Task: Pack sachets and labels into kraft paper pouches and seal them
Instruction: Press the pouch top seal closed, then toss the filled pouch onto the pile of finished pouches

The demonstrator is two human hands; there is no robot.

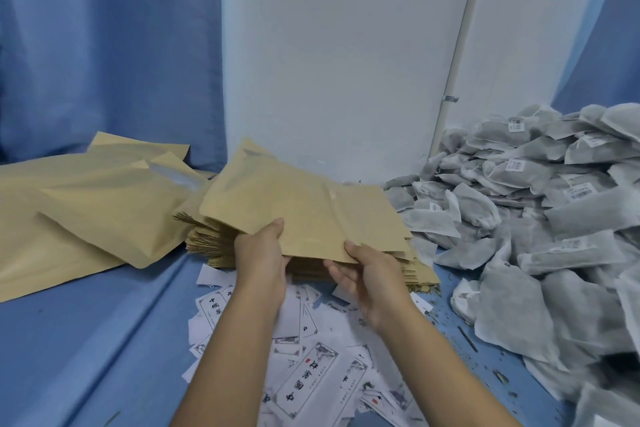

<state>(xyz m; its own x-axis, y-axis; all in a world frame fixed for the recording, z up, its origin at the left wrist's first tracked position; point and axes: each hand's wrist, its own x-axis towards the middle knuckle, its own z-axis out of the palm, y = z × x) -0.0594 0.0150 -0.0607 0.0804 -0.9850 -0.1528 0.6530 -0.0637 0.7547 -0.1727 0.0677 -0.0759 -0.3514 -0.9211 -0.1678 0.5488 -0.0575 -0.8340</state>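
Both hands held one kraft pouch (304, 204) by its near edge, just above the stack of flat pouches (204, 243) at the middle of the worktop (86, 340). My left hand (261, 255) pinched the near-left corner, thumb on top and fingers underneath. My right hand (374, 282) pinched the near edge further right in the same way. The pouch lay roughly flat, tilted up toward the far side.

Handling, as judged:
- The pouch was light and thin. It seemed stiff enough to hold its shape when gripped at one edge, but liable to crease if bent sharply.
- The paper face looked dry and not slippery, so a light pinch sufficed.
- The best hold was probably at the mouth, one hand on each wall, so that the opening could be parted. I could not tell which edge carried the mouth.

Labels (311, 367) lay scattered on the near side of the worktop. Sachets (536, 236), soft and pliable by their look, were heaped at the right. Bulging pouches (90, 215) lay at the left.
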